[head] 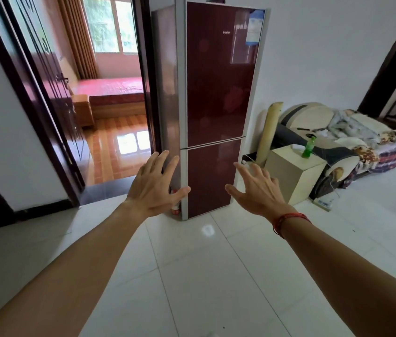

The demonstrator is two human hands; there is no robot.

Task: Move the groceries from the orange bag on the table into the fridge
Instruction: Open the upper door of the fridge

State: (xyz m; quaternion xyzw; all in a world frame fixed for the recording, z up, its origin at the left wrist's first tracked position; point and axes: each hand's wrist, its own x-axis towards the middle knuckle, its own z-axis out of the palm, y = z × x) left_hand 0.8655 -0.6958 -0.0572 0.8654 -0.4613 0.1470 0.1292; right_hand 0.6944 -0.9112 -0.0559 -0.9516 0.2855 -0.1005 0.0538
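Note:
A tall dark red fridge [218,76] with silver edges stands straight ahead against the wall, both its upper and lower doors closed. My left hand [154,184] is stretched out in front of the fridge's lower left edge, fingers spread and empty. My right hand [256,188], with a red string around the wrist, is held out before the lower door, also spread and empty. Neither hand clearly touches the fridge. The orange bag and the table are out of view.
An open doorway [109,98] on the left leads to a bedroom. Right of the fridge stand a cream cabinet [294,173] with a green bottle [308,148] on top, and a sofa piled with blankets [362,139]. White tiled floor [192,276] lies under my arms.

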